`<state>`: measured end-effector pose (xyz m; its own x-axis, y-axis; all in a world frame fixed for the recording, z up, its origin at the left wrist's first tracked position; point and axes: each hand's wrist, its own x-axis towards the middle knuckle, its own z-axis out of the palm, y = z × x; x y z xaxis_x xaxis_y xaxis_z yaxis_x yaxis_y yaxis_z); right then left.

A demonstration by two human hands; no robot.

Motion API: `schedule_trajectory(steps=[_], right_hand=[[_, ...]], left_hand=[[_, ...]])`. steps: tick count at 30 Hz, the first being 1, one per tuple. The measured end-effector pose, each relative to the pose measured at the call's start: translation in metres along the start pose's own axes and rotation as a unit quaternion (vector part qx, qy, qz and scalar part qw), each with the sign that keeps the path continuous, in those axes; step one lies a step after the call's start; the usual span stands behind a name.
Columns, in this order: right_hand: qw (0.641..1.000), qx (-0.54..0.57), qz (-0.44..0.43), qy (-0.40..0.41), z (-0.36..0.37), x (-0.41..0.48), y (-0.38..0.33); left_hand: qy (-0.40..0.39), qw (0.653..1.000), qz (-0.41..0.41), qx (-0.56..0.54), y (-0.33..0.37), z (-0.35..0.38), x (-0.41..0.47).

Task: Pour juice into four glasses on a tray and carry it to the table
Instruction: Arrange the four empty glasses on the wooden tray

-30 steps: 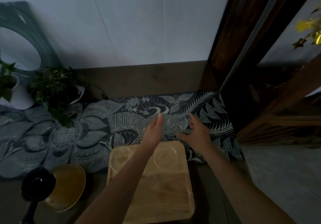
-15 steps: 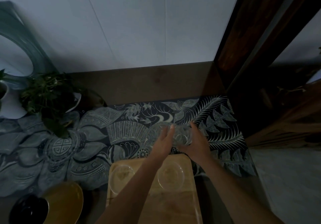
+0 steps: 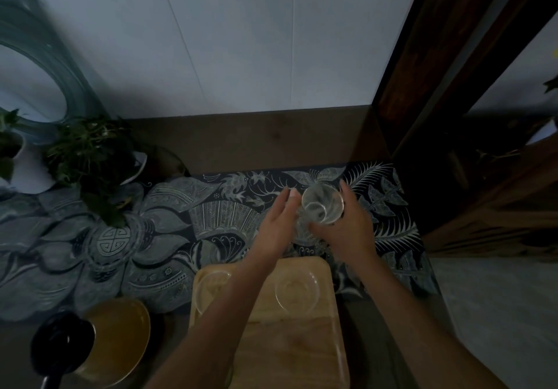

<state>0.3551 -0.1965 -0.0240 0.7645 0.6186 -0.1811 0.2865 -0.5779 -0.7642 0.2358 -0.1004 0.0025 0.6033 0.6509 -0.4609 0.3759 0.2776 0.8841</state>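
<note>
Here, the patterned cloth [image 3: 151, 237] spreads beyond the wooden tray [image 3: 296, 346], which carries 2 glasses [image 3: 297, 293] at its far end. Your right hand [image 3: 347, 233] grips a 3rd glass [image 3: 322, 207] above the cloth, just past the tray; your left hand [image 3: 276, 224], fingers straight, sits just beside it.

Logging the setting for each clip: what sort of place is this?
Probably a home, at a sideboard against a wall: a patterned cloth and a potted plant dress it, and a wooden tray stands beside a jug of juice. The right hand holds a glass.
</note>
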Motion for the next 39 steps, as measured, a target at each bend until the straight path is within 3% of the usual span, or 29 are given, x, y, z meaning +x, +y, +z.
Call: schedule_trajectory(steps=[7, 16, 24, 31, 39], right_hand=[[0.994, 0.035, -0.09, 0.043, -0.029, -0.05, -0.029], [0.989, 0.029, -0.143, 0.021, -0.04, -0.138, -0.021], [0.993, 0.018, -0.084, -0.08, -0.017, -0.209, 0.017], [0.992, -0.012, -0.031, -0.124, 0.017, -0.23, 0.055], [0.987, -0.054, 0.014, -0.153, 0.04, -0.231, 0.082]], left_hand=[[-0.011, 0.996, 0.089, -0.018, 0.022, -0.02, -0.066], [0.021, 0.991, 0.129, -0.021, -0.003, -0.027, -0.171], [0.025, 0.998, 0.038, -0.036, -0.077, -0.027, -0.223], [0.052, 0.994, -0.084, -0.047, -0.139, -0.02, -0.223], [0.054, 0.987, -0.14, -0.065, -0.172, -0.01, -0.211]])
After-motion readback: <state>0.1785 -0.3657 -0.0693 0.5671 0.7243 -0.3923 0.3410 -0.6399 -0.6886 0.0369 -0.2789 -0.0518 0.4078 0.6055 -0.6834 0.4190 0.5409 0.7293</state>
